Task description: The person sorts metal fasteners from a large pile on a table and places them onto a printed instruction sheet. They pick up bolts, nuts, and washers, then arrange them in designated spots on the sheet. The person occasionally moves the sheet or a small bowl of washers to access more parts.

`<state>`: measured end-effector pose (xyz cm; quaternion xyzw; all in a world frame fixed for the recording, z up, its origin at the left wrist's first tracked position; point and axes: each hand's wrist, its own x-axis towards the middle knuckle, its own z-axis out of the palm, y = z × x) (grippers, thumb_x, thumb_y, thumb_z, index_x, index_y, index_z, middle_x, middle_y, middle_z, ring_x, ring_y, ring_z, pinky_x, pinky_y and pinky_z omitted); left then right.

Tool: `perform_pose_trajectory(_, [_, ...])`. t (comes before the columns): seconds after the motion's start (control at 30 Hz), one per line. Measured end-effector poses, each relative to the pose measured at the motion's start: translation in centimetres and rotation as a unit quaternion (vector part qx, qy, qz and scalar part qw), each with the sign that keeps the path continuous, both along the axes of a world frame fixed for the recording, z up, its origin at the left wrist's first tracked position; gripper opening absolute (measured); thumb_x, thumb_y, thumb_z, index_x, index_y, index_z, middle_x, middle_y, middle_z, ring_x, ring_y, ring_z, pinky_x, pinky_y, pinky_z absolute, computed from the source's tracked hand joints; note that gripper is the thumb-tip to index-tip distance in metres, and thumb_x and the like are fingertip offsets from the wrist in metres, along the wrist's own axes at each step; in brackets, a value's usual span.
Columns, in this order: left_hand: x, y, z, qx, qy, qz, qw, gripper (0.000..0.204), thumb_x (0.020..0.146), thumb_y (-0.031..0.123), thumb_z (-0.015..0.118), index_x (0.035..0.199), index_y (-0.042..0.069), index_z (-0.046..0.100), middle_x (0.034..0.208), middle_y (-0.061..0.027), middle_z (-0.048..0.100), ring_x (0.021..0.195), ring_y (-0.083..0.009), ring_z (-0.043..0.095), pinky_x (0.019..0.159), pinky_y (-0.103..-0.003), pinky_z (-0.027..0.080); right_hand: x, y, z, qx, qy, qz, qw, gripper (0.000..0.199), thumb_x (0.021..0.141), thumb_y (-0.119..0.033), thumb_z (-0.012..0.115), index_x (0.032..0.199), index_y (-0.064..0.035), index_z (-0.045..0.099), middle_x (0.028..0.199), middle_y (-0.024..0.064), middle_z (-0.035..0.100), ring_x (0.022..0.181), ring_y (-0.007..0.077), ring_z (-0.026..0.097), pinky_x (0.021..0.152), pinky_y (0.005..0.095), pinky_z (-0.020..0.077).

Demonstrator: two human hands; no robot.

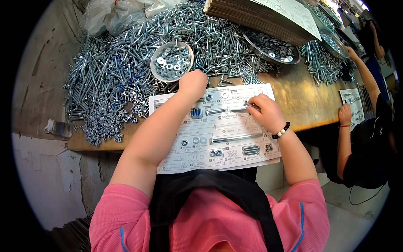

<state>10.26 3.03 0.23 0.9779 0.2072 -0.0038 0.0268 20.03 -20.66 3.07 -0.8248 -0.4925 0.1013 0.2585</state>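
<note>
A printed hardware sheet [197, 128] lies on the bench edge in front of me, bearing bolts, nuts and washers over its drawings. My right hand [268, 112] is over the sheet's right part, its thumb and fingers pinched on a metal bolt [251, 105]. At the sheet's far edge, my left hand [194, 85] is curled closed beside a round bowl of washers [191, 63]; its fingertips and anything in them are hidden. On the sheet are a long bolt [235, 139], several short bolts [251, 150], blue-banded screws [196, 112] and two nuts [215, 153].
A big heap of bolts [113, 63] covers the back of the wooden bench [308, 109], with loose nuts [105, 130] at its left. A tray of dark washers [273, 48] and a cardboard stack [256, 17] stand behind. A co-worker's hand [345, 114] is at right.
</note>
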Motion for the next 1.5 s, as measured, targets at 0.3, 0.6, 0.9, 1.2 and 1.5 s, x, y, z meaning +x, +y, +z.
perform_pose_trajectory(0.3, [-1.8, -4.0, 4.7, -0.077, -0.044, -0.003, 0.996, 0.016, 0.074, 0.016, 0.054, 0.078, 0.003, 0.063, 0.085, -0.0139, 0.058, 0.077, -0.0304, 0.06, 0.068, -0.039, 0.05, 0.4, -0.2, -0.7, 0.034, -0.049, 0.022, 0.998, 0.011, 0.074, -0.018, 0.065, 0.081, -0.0094, 0.063, 0.076, 0.0058, 0.055, 0.074, 0.0245, 0.055, 0.064, 0.0355, 0.0451])
perform_pose_trajectory(0.6, [-5.2, -7.8, 1.3, -0.031, -0.076, -0.115, 0.99, 0.015, 0.071, 0.02, 0.062, 0.079, 0.008, 0.06, 0.082, -0.0079, 0.056, 0.075, -0.023, 0.058, 0.073, -0.036, 0.042, -0.6, 2.6, -1.7, 0.023, -0.111, 0.081, 0.99, 0.019, 0.069, -0.02, 0.069, 0.085, -0.0112, 0.064, 0.08, 0.0056, 0.053, 0.079, 0.0241, 0.054, 0.069, 0.0342, 0.0454])
perform_pose_trajectory(0.9, [-5.6, -6.8, 1.1, -0.031, -0.055, -0.13, 0.99, 0.019, 0.073, 0.025, 0.065, 0.084, 0.011, 0.06, 0.078, -0.003, 0.056, 0.076, -0.0218, 0.056, 0.08, -0.034, 0.038, 1.5, 1.6, -1.4, -0.084, -0.011, 0.1, 0.991, 0.018, 0.074, -0.018, 0.065, 0.09, -0.0114, 0.061, 0.088, 0.0064, 0.052, 0.083, 0.0254, 0.056, 0.072, 0.0353, 0.046])
perform_pose_trajectory(1.2, [-5.4, -6.9, 0.8, -0.065, -0.054, -0.111, 0.99, 0.019, 0.074, 0.023, 0.064, 0.089, 0.012, 0.061, 0.082, -0.0038, 0.057, 0.079, -0.0226, 0.057, 0.083, -0.036, 0.038, 0.5, 2.4, -1.8, -0.079, -0.008, 0.126, 0.989, 0.021, 0.075, -0.017, 0.064, 0.094, -0.0117, 0.059, 0.089, 0.0085, 0.052, 0.081, 0.0276, 0.056, 0.072, 0.0359, 0.0466])
perform_pose_trajectory(1.5, [-6.6, -6.2, 3.1, -0.092, -0.145, -0.093, 0.981, 0.032, 0.068, 0.021, 0.07, 0.097, 0.011, 0.061, 0.089, -0.0042, 0.058, 0.084, -0.0225, 0.055, 0.083, -0.035, 0.037, 6.1, 0.1, 2.7, 0.072, 0.034, -0.036, 0.996, 0.021, 0.081, -0.016, 0.061, 0.099, -0.005, 0.06, 0.093, 0.008, 0.055, 0.077, 0.0174, 0.057, 0.071, 0.0281, 0.0474])
